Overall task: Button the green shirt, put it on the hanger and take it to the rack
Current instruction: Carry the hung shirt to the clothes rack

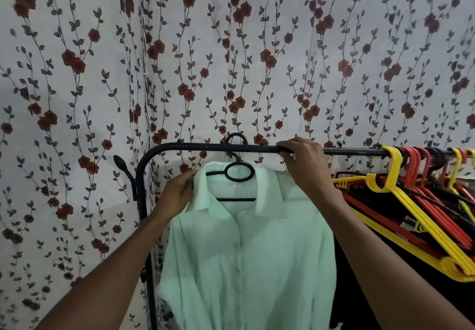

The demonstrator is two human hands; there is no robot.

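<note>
The pale green shirt [246, 260] hangs buttoned down its front on a black hanger [239, 173]. The hanger's hook is over the black rack rail [195, 147]. My left hand [177, 193] pinches the shirt's left shoulder by the collar. My right hand [303, 160] is wrapped over the rail, just right of the hanger, with its fingers curled around the bar. The shirt's lower part runs out of the bottom of the view.
Several empty yellow and red hangers [411, 201] crowd the rail on the right, above dark clothing [359, 291]. The rack's curved black post [142, 214] stands at the left. A floral curtain [231, 59] covers the wall behind.
</note>
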